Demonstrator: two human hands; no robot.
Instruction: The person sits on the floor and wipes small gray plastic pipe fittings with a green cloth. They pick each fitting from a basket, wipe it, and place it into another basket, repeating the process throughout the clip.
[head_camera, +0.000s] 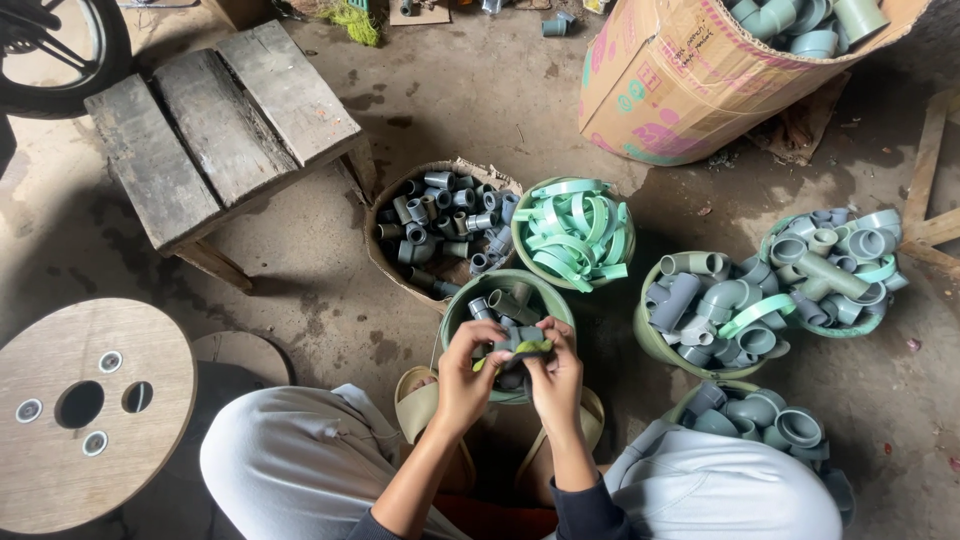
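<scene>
Two hands meet over a green basket (455, 312) of grey pipe fittings; the left hand (466, 372) and right hand (553, 378) both have their fingers (490, 335) clenched on a small grey fitting with a green band (528, 346) held between them, just above the basket's contents. Beyond the fingers sit a cardboard box of small grey couplings (437, 222) and a basket of pale green clips (575, 232). Right of the fingers stand more baskets of elbows and tees (715, 310); left, a wooden stool (220, 125)
</scene>
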